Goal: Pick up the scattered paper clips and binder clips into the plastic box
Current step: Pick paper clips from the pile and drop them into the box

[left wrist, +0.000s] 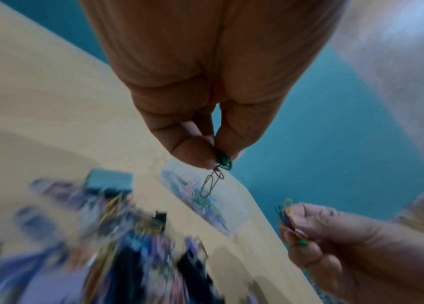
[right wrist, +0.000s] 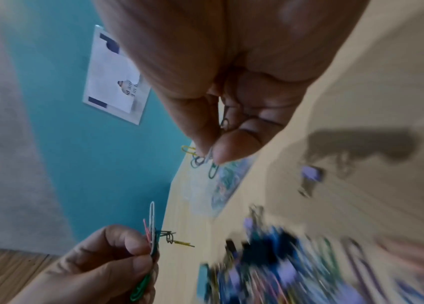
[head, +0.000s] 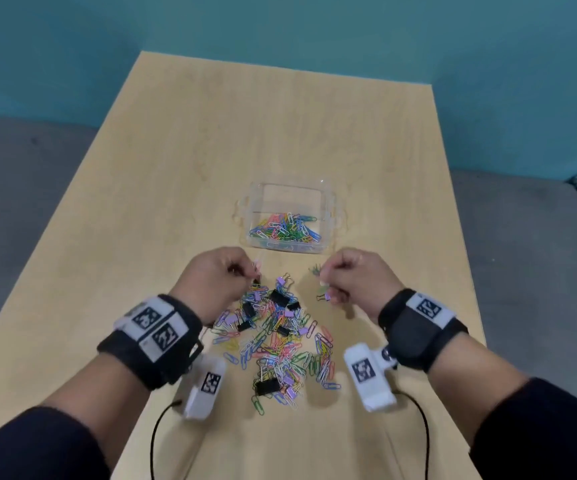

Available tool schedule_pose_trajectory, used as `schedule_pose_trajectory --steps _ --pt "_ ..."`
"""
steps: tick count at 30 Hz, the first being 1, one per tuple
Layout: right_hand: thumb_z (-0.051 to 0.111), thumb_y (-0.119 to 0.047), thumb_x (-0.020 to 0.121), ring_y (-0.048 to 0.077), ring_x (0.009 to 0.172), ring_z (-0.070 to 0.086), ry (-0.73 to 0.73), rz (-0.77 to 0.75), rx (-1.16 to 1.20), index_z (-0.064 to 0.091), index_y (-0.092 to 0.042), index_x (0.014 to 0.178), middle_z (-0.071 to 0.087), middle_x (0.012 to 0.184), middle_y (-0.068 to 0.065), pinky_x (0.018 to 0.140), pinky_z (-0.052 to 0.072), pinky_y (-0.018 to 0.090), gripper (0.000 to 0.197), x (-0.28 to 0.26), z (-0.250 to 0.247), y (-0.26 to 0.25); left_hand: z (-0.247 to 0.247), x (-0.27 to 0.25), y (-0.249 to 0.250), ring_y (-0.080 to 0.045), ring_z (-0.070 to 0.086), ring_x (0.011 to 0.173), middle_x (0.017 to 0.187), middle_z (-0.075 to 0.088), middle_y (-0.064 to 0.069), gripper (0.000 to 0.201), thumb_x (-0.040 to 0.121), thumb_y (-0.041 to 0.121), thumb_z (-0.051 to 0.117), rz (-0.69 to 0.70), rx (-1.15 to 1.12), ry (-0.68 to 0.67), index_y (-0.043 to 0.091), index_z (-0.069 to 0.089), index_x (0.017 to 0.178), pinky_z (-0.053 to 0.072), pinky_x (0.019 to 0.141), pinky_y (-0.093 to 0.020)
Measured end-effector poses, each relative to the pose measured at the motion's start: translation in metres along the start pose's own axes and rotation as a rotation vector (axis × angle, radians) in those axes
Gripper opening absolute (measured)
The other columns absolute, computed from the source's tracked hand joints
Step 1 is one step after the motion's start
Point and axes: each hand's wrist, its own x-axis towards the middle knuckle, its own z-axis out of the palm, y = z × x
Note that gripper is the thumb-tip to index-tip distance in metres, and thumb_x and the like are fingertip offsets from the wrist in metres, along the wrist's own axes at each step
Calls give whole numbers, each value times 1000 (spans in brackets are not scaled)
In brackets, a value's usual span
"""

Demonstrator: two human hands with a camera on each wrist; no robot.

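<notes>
From the head camera I saw my left hand (head: 218, 277) and right hand (head: 356, 277) raised side by side over the scattered clips (head: 273, 337) on the wooden table (head: 183, 168), each fist curled on a few paper clips, with the plastic box (head: 288, 218) just beyond them, partly filled; the grip itself was unclear there. My left wrist view alone showed thumb and fingertips (left wrist: 197, 152) pinching a green clip with a yellow clip (left wrist: 209, 186) dangling beneath; my right wrist view showed that hand's fingertips (right wrist: 231, 148) pinching several clips, and a lone purple binder clip (right wrist: 310, 174) lying apart.
</notes>
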Motion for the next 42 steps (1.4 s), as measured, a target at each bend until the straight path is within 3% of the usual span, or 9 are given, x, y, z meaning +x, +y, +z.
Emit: schedule_pose_trajectory --steps 4,7,12,17,23,26,32,37,42 --pt "61 3 84 16 45 55 111 -96 -34 63 -10 69 60 64 11 54 55 32 19 40 1 -42 -1 49 25 -23 63 60 66 66 -2 28 74 -4 61 55 168 29 23 62 65 53 60 -32" --pt "63 -2 85 17 47 59 145 -138 -138 62 -8 72 60 62 7 59 60 38 14 60 7 -60 6 72 39 -18 60 64 66 61 7 22 75 0 60 92 296 10 21 63 70 45 61 -24" --pt "65 -21 83 31 71 69 104 -175 -266 64 -21 79 65 79 5 71 59 47 4 65 9 -66 6 77 38 -19 60 73 83 59 1 15 79 8 63 110 277 85 24 63 78 43 66 -27" --pt "58 -20 88 21 84 60 44 -266 -587 66 -20 99 65 95 0 78 48 29 14 15 -7 -27 -8 19 1 -20 60 73 80 59 4 20 77 4 61 69 263 109 24 63 81 47 70 -30" --pt "57 -23 81 20 99 54 -270 -226 -981 45 -27 128 43 116 -4 82 43 29 48 -69 -6 65 10 -85 -75 -23 58 68 82 54 5 25 66 8 57 -32 488 13 27 62 82 48 63 -32" --pt "60 -20 80 24 105 47 -280 -269 -1066 35 -26 136 39 123 -1 86 45 31 61 -91 4 94 25 -110 -93 -27 62 68 90 56 0 34 64 7 62 -103 512 41 20 66 95 50 60 -31" --pt "71 -19 79 27 97 50 -98 -388 -979 37 -28 135 45 116 3 78 50 33 66 -74 30 99 53 -105 -99 -28 59 85 102 55 -5 68 57 -3 73 107 533 -6 20 56 118 53 75 -34" --pt "63 -11 84 28 102 45 -152 -452 -1045 33 -32 136 42 124 5 77 50 39 63 -63 42 86 63 -81 -91 -29 54 89 111 53 -9 77 64 -8 64 225 664 -68 33 48 127 53 70 -37" --pt "60 5 67 32 100 48 -252 -559 -1196 34 -32 134 44 126 11 63 50 36 81 -63 46 86 64 -68 -88 -27 49 97 120 47 -5 87 63 -9 63 322 814 -149 43 41 129 52 66 -32"
